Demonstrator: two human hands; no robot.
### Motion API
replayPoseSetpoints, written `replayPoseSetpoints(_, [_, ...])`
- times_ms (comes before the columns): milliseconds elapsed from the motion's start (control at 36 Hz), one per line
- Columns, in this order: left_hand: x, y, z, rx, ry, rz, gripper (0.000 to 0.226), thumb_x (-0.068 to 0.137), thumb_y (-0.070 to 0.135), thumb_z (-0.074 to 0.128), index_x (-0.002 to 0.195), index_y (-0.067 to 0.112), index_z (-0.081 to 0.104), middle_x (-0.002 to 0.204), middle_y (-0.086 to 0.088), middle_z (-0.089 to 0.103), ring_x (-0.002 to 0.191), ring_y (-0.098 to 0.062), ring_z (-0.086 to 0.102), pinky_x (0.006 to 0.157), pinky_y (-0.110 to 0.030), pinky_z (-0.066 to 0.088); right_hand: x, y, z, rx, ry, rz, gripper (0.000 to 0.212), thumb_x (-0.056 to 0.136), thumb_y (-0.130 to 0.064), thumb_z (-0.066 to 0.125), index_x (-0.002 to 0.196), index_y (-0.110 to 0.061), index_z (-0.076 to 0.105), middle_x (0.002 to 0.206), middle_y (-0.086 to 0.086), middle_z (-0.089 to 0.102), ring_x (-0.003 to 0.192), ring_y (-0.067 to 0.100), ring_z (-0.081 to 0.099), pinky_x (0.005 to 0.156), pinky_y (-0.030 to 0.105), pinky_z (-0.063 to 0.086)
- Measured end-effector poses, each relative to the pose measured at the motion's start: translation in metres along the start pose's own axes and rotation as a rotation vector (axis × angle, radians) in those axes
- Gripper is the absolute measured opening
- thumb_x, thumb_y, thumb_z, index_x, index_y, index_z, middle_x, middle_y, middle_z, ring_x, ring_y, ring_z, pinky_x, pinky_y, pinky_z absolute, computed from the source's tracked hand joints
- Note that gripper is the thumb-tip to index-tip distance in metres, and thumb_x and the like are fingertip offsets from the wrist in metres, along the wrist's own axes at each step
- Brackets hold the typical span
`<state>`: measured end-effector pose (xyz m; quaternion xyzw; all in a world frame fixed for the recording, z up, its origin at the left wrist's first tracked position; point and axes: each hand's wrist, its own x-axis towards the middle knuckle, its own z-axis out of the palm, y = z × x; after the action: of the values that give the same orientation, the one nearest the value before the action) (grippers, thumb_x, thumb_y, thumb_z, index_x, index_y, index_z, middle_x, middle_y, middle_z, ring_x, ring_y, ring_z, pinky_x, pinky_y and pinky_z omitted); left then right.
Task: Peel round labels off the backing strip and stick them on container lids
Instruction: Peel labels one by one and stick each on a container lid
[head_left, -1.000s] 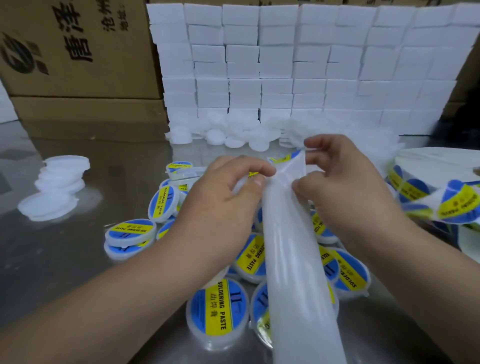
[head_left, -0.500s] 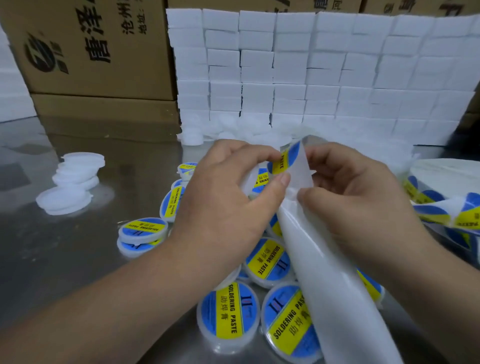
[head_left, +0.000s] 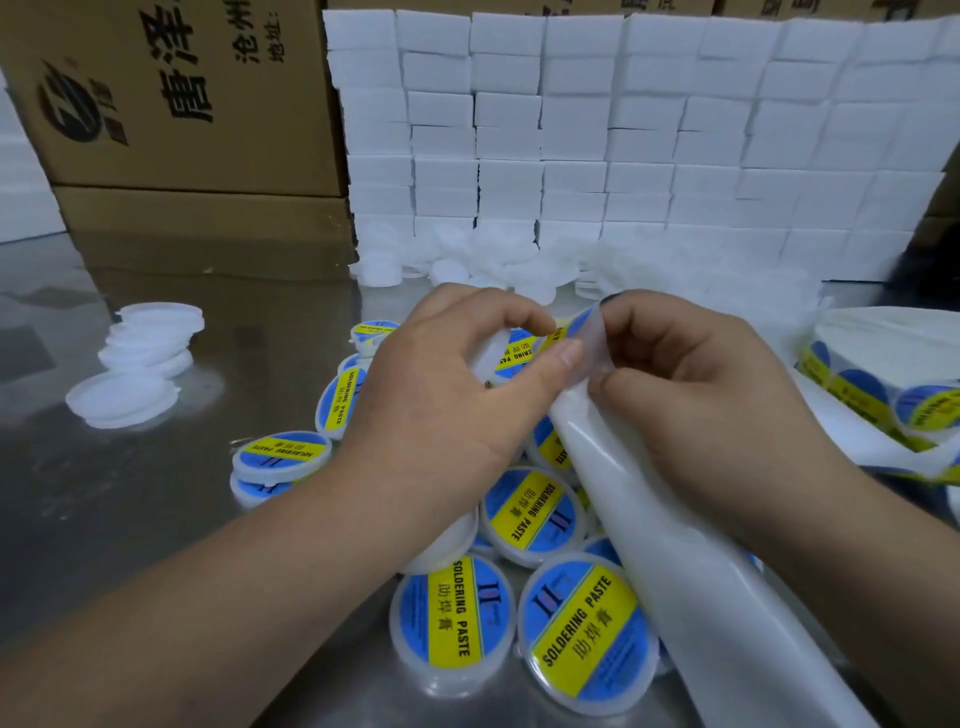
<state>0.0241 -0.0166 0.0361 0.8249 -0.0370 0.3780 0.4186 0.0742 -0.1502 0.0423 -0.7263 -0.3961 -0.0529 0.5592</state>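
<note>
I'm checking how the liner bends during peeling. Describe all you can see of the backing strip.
The backing strip is a white, glossy, paper-like band, bare on its near stretch. It slants up from the lower right, over the lids, to both hands. Its top end curls over, where a blue-yellow label shows. The left hand pinches the label; the right hand pinches the strip's top.

Place: a small packing workshop, with goods handled in bulk at your bench.
Bench: a steel table (head_left: 130, 493), scuffed and reflective, spreads in front of you.
Stock: printed cardboard cartons (head_left: 171, 93) stand stacked at the back left, and a wall of white blocks (head_left: 623, 145) rises beside them.
Goods: labelled lids (head_left: 452, 618) reading "SOLDERING PASTE" lie heaped before you, while plain white lids (head_left: 150, 343) are piled to your left.
Supplies: a roll of labels (head_left: 883, 395) lies at your right.
</note>
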Motion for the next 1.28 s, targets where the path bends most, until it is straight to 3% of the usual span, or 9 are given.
replayPoseSetpoints(111, [0.009, -0.001, -0.004, -0.148, 0.118, -0.16, 0.008, 0.077, 0.035, 0.061, 0.071, 0.03, 0.062, 0.072, 0.019, 0.063, 0.066, 0.012, 0.053, 0.055, -0.001, 0.037, 0.0, 0.001, 0.0, -0.084, -0.011, -0.011, 0.035, 0.074, 0.004, 0.049, 0.079, -0.026, 0.065, 0.078, -0.012, 0.07, 0.07, 0.004, 0.063, 0.064, 0.017, 0.048])
replayPoseSetpoints(222, [0.016, -0.011, -0.006, -0.146, 0.232, -0.268, 0.016, 0.083, 0.035, 0.06, 0.068, 0.029, 0.062, 0.062, 0.025, 0.058, 0.055, 0.01, 0.05, 0.044, -0.003, 0.035, -0.002, 0.001, 0.006, -0.259, -0.061, -0.082, 0.029, 0.07, -0.012, 0.044, 0.09, -0.025, 0.061, 0.086, -0.003, 0.067, 0.085, 0.018, 0.062, 0.078, 0.04, 0.05])
replayPoseSetpoints(389, [0.029, -0.024, -0.013, -0.255, 0.435, -0.431, 0.037, 0.088, 0.036, 0.05, 0.053, 0.047, 0.06, 0.05, 0.013, 0.05, 0.041, -0.002, 0.039, 0.036, -0.01, 0.03, -0.002, 0.003, 0.005, -0.262, 0.05, -0.09, 0.02, 0.075, -0.015, 0.047, 0.09, -0.028, 0.045, 0.085, -0.007, 0.061, 0.067, 0.013, 0.056, 0.067, 0.034, 0.049])
replayPoseSetpoints(500, [0.025, -0.023, -0.009, -0.21, 0.38, -0.361, 0.03, 0.089, 0.039, 0.049, 0.062, 0.036, 0.06, 0.051, 0.019, 0.051, 0.042, 0.001, 0.04, 0.036, -0.009, 0.031, 0.001, 0.008, -0.003, -0.377, 0.251, 0.027, 0.029, 0.074, -0.014, 0.058, 0.078, -0.033, 0.037, 0.074, -0.015, 0.055, 0.062, 0.005, 0.051, 0.055, 0.01, 0.038])
replayPoseSetpoints(667, [0.011, -0.016, -0.003, -0.06, 0.233, -0.159, 0.026, 0.091, 0.037, 0.047, 0.068, 0.029, 0.055, 0.06, 0.023, 0.052, 0.058, 0.008, 0.046, 0.05, -0.006, 0.033, 0.001, 0.006, -0.009, -0.547, 0.406, 0.029, 0.041, 0.079, -0.015, 0.061, 0.095, -0.038, 0.031, 0.103, -0.01, 0.044, 0.076, 0.013, 0.052, 0.065, 0.028, 0.034])
replayPoseSetpoints(778, [0.01, -0.016, -0.003, -0.049, 0.24, -0.128, 0.031, 0.093, 0.039, 0.044, 0.064, 0.03, 0.05, 0.059, 0.014, 0.047, 0.058, 0.005, 0.044, 0.052, -0.011, 0.031, 0.0, -0.003, -0.006, -0.491, 0.341, -0.135, 0.042, 0.074, -0.004, 0.051, 0.088, -0.043, 0.047, 0.078, -0.026, 0.048, 0.057, -0.006, 0.047, 0.056, 0.009, 0.033])
replayPoseSetpoints(917, [0.009, -0.017, -0.005, -0.002, 0.21, -0.076, 0.026, 0.092, 0.046, 0.044, 0.07, 0.035, 0.052, 0.074, 0.01, 0.049, 0.065, 0.005, 0.045, 0.059, -0.012, 0.033, -0.001, -0.003, 0.001, -0.252, 0.184, 0.03, 0.043, 0.075, 0.002, 0.047, 0.057, -0.033, 0.065, 0.058, -0.031, 0.06, 0.051, -0.01, 0.052, 0.044, 0.003, 0.032])
replayPoseSetpoints(1139, [0.006, -0.014, -0.004, 0.075, 0.181, 0.008, 0.019, 0.073, 0.062, 0.05, 0.071, 0.042, 0.05, 0.084, 0.019, 0.051, 0.082, 0.014, 0.047, 0.065, -0.001, 0.033, 0.002, -0.008, -0.004, 0.077, 0.209, 0.181, 0.029, 0.07, -0.045, 0.049, 0.063, -0.031, 0.073, 0.065, -0.007, 0.071, 0.07, 0.005, 0.064, 0.076, 0.032, 0.049])
replayPoseSetpoints(1278, [0.005, -0.012, -0.004, 0.089, 0.189, 0.017, 0.024, 0.06, 0.062, 0.061, 0.071, 0.044, 0.05, 0.084, 0.026, 0.048, 0.084, 0.017, 0.046, 0.065, 0.0, 0.032, 0.003, -0.007, -0.003, 0.09, 0.264, 0.222, 0.027, 0.067, -0.049, 0.058, 0.059, -0.027, 0.072, 0.064, -0.003, 0.07, 0.064, 0.013, 0.062, 0.072, 0.041, 0.051])
